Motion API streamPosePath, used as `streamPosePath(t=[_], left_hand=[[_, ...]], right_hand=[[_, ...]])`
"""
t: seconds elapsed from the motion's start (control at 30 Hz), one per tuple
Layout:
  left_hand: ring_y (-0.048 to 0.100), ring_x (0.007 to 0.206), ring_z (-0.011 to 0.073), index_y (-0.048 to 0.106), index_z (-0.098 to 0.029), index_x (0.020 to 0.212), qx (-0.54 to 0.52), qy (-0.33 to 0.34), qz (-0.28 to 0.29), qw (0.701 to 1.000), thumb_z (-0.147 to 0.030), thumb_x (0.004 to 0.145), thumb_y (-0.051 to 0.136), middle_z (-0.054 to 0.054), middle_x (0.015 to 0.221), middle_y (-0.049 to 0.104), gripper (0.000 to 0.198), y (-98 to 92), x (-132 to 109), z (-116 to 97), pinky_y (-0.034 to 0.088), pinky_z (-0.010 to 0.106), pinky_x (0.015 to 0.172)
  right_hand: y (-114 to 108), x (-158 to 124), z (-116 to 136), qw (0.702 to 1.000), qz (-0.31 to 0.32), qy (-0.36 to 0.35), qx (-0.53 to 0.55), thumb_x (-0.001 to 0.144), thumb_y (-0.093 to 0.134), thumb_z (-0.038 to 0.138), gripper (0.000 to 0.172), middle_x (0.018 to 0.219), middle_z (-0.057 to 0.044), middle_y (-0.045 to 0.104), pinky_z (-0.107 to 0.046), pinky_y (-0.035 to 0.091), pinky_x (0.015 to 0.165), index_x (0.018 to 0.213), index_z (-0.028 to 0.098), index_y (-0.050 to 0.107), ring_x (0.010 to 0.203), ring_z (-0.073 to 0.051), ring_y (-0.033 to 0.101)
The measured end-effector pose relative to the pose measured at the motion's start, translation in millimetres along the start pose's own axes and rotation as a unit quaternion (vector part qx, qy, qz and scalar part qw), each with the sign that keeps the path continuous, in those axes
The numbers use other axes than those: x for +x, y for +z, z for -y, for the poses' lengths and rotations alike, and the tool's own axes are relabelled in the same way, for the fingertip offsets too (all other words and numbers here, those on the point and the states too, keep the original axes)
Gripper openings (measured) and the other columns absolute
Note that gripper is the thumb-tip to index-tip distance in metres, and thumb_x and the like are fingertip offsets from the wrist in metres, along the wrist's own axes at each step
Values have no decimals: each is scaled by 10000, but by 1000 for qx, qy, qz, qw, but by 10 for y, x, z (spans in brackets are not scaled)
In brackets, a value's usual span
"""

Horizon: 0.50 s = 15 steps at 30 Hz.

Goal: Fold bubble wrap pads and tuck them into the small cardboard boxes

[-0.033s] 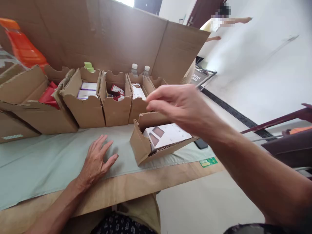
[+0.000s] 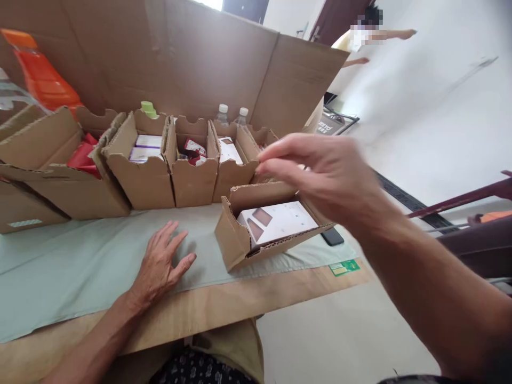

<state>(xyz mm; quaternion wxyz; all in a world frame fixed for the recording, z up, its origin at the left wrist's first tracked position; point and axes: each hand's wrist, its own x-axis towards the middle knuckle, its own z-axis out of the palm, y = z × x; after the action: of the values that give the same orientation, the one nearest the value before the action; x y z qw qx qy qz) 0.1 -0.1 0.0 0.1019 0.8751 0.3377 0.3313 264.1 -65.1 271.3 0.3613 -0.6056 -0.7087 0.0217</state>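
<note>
My left hand (image 2: 162, 261) lies flat on the green cloth (image 2: 80, 266), fingers spread, holding nothing. My right hand (image 2: 320, 176) hovers over a tilted cardboard tray (image 2: 232, 240) near the table's front edge. Its thumb and fingers are pressed together in a pinch, and I see nothing between them. A white box with brown squares (image 2: 280, 218) lies in that tray.
Behind stands a row of cardboard trays (image 2: 140, 181) with small boxes and red packets (image 2: 82, 154). A tall cardboard sheet (image 2: 200, 64) backs them, with bottle tops (image 2: 222, 113) showing. A dark phone (image 2: 332, 236) lies right of the tilted tray. A person (image 2: 360, 40) stands far back.
My right hand has shifted a little to the right, still pinched. My left hand stays flat on the cloth.
</note>
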Motion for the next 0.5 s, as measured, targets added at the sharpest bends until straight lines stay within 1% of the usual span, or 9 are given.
streamPosePath(t=[0.07, 0.1, 0.13, 0.17, 0.2, 0.27, 0.3, 0.4, 0.5], left_hand=[[472, 1481, 412, 617, -188, 1364, -16, -1, 3, 1000, -451, 1030, 509, 214, 1542, 539, 438, -3, -1, -6, 445, 624, 1148], [464, 1490, 404, 609, -205, 1375, -25, -3, 4, 1000, -450, 1025, 519, 199, 1550, 535, 437, -9, -4, -13, 439, 620, 1157], [456, 1497, 399, 601, -220, 1388, -34, -5, 5, 999, -448, 1019, 530, 187, 1558, 532, 439, -17, -10, -28, 435, 618, 1164], [450, 1501, 398, 590, -232, 1403, -42, -7, 7, 999, -446, 1014, 541, 179, 1565, 526, 447, -29, -18, -52, 433, 621, 1167], [448, 1502, 400, 574, -244, 1426, -50, -7, 10, 999, -442, 1009, 551, 175, 1575, 517, 463, -42, -28, -90, 435, 626, 1166], [447, 1500, 404, 509, -276, 1503, -67, -8, 28, 997, -438, 995, 578, 167, 1611, 480, 537, -66, -47, -213, 444, 633, 1161], [445, 1502, 405, 452, -297, 1554, -80, -9, 41, 996, -440, 983, 597, 163, 1632, 457, 606, -71, -49, -296, 449, 633, 1162], [445, 1507, 407, 214, -338, 1675, -134, -21, 90, 987, -455, 929, 667, 158, 1673, 406, 880, -27, -2, -585, 465, 626, 1168], [458, 1499, 425, 87, -325, 1701, -181, -45, 120, 975, -465, 900, 697, 175, 1679, 394, 1017, 88, 127, -801, 490, 640, 1143]], right_hand=[[-202, -232, -325, 990, -132, 37, 22, 901, 752, 298, 111, 913, -11, 782, -320, 546, 852, 931, 201, 797, 868, -149, 699], [-280, -381, -558, 974, -209, 83, 39, 887, 769, 308, 134, 956, -30, 790, -349, 548, 906, 968, 208, 803, 926, -172, 713], [-327, -548, -817, 948, -280, 134, 71, 865, 778, 308, 130, 973, -42, 789, -361, 545, 921, 954, 217, 802, 959, -188, 719], [-337, -729, -1084, 915, -334, 195, 114, 819, 798, 309, 93, 951, -45, 787, -356, 550, 882, 871, 233, 789, 949, -196, 720], [-306, -916, -1337, 899, -344, 234, 138, 803, 790, 342, 103, 928, -53, 781, -363, 560, 807, 822, 245, 763, 898, -206, 720], [-126, -1280, -1739, 888, -287, 293, 208, 734, 812, 415, 184, 863, -53, 777, -353, 550, 651, 791, 257, 737, 766, -215, 706], [10, -1438, -1869, 885, -262, 307, 233, 730, 802, 455, 226, 864, -56, 782, -357, 549, 615, 810, 253, 740, 736, -224, 708], [450, -1747, -2001, 874, -213, 318, 298, 789, 713, 590, 336, 909, -54, 804, -384, 583, 634, 867, 265, 745, 765, -252, 739], [734, -1817, -1943, 862, -205, 313, 342, 877, 574, 670, 423, 1029, -59, 819, -413, 608, 726, 932, 289, 748, 937, -286, 764]])
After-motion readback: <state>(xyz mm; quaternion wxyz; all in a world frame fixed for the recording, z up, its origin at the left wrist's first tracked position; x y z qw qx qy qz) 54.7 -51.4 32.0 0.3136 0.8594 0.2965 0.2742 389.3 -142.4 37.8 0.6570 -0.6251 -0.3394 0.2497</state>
